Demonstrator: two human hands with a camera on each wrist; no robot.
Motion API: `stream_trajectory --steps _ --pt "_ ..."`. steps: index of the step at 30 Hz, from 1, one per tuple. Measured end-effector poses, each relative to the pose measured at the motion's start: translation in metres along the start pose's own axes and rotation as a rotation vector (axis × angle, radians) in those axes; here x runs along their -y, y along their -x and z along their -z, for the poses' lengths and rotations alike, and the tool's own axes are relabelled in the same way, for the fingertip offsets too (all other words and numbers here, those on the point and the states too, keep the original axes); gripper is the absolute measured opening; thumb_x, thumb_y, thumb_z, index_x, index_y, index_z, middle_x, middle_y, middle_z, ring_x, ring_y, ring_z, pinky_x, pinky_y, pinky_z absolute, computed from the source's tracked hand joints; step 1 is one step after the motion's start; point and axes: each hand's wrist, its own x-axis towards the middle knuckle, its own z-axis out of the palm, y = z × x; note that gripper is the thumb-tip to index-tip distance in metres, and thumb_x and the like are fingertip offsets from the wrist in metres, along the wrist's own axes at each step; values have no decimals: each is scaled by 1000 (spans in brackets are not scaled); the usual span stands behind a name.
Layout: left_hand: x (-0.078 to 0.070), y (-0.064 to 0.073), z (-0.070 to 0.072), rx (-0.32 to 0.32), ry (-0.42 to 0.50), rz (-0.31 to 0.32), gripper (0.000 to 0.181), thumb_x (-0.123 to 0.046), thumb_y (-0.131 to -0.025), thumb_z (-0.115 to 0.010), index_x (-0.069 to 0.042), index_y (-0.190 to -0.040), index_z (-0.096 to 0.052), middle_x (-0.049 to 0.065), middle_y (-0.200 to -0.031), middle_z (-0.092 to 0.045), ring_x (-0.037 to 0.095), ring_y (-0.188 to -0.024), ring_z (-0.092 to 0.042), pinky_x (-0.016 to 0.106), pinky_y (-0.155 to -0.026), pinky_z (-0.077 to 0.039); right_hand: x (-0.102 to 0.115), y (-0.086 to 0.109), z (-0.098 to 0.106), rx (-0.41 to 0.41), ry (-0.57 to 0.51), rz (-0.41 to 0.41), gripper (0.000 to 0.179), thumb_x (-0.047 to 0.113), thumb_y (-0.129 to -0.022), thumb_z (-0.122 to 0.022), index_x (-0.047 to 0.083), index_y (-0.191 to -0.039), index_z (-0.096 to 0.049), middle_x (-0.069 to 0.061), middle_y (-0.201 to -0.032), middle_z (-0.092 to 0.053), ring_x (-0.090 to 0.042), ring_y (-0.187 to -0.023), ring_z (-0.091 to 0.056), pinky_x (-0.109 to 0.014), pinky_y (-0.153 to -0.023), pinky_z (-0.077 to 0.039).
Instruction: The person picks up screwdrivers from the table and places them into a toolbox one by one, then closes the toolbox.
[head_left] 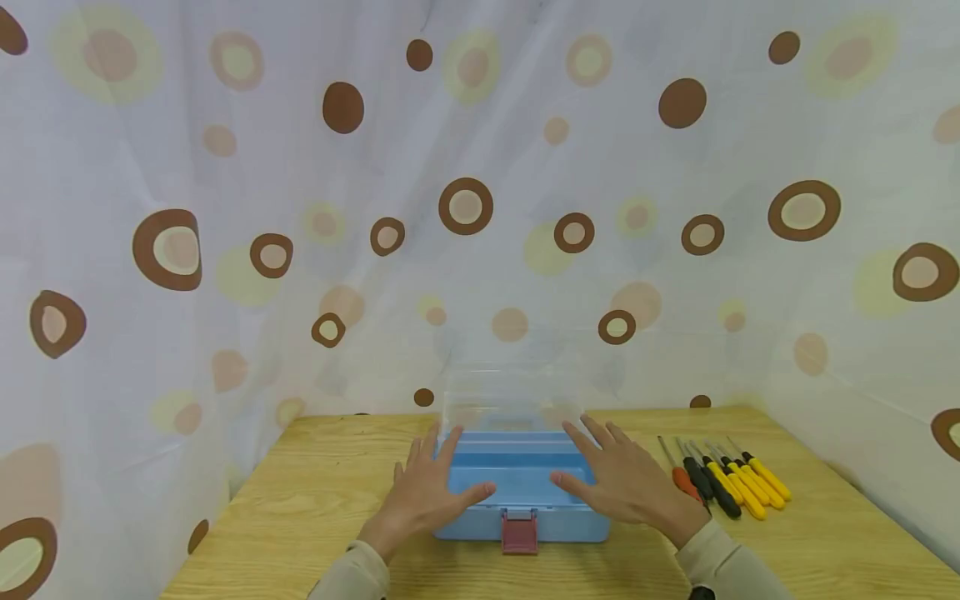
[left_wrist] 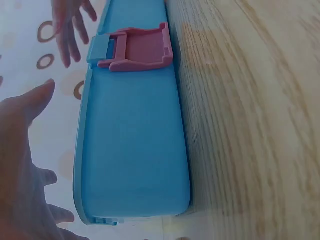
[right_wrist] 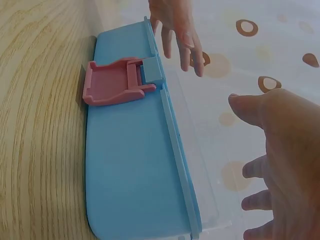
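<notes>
A blue plastic box [head_left: 558,523] stands in the middle of the table with its see-through lid [head_left: 513,392] raised at the back. On its front a pink latch [head_left: 519,533] hangs down, unfastened. My left hand [head_left: 427,493] hovers at the box's left side with fingers spread. Over the right side is my right hand [head_left: 628,477], its fingers also spread. Both hands hold nothing. In the left wrist view the latch [left_wrist: 142,47] and the box's front wall [left_wrist: 132,145] show close up. The right wrist view has the thumb and fingers of my right hand [right_wrist: 290,155] apart from the box.
To the right of the box, several screwdrivers [head_left: 738,483] with yellow, black and red handles lie side by side on the wooden table [head_left: 300,500]. A white curtain with brown spots [head_left: 465,275] hangs behind the table and along its sides.
</notes>
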Motion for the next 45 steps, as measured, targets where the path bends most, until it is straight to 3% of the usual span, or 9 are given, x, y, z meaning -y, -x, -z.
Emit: stream_trajectory --steps 8,14,20,22,31,38,45 --pt "15 -4 1 34 144 -8 112 -71 -86 -69 -11 -166 -19 29 -167 -12 55 -148 -19 78 -107 -26 -11 -2 -3 3 -103 -67 81 61 -104 -49 6 -161 -36 -27 -159 -36 -53 -140 -37 -73 -103 -35" --pt "26 -7 1 86 281 -17 126 -70 -81 -75 -7 -167 -8 30 -167 -10 52 -149 -19 76 -106 -29 -27 0 -5 -68 -175 -109 72 53 -107 -49 1 -157 -40 -27 -153 -44 -52 -135 -44 -72 -101 -38" --pt "33 -13 -2 144 598 -103 123 -43 -79 -90 -18 -167 -8 16 -160 -34 41 -139 -41 65 -108 -37 -45 6 -8 -87 -193 -207 70 53 -110 -40 -1 -155 -43 -29 -151 -46 -54 -136 -42 -74 -103 -34" --pt "33 -13 -1 173 664 -100 123 -36 -77 -92 -19 -166 -8 16 -155 -40 41 -134 -46 63 -106 -40 -53 8 -10 -85 -197 -232 72 54 -110 -38 -3 -154 -43 -30 -151 -46 -55 -136 -41 -73 -104 -33" --pt "35 -9 2 215 680 2 125 -28 -76 -94 -6 -164 -8 24 -156 -37 44 -133 -47 63 -107 -40 -85 19 -17 -34 -129 -326 82 59 -110 -29 -11 -150 -42 -36 -149 -45 -58 -133 -41 -73 -103 -34" --pt "38 -10 1 235 742 -7 122 -23 -78 -93 -12 -166 -10 24 -154 -41 43 -128 -52 58 -104 -44 -97 23 -23 27 -89 -378 92 66 -107 -21 -13 -149 -43 -38 -149 -42 -61 -135 -37 -75 -105 -31" --pt "37 -11 0 249 732 -19 121 -25 -79 -93 -14 -166 -9 22 -157 -38 44 -133 -47 62 -107 -40 -100 34 -22 28 13 -428 90 67 -106 -33 -12 -147 -46 -40 -146 -43 -63 -131 -39 -74 -101 -35"
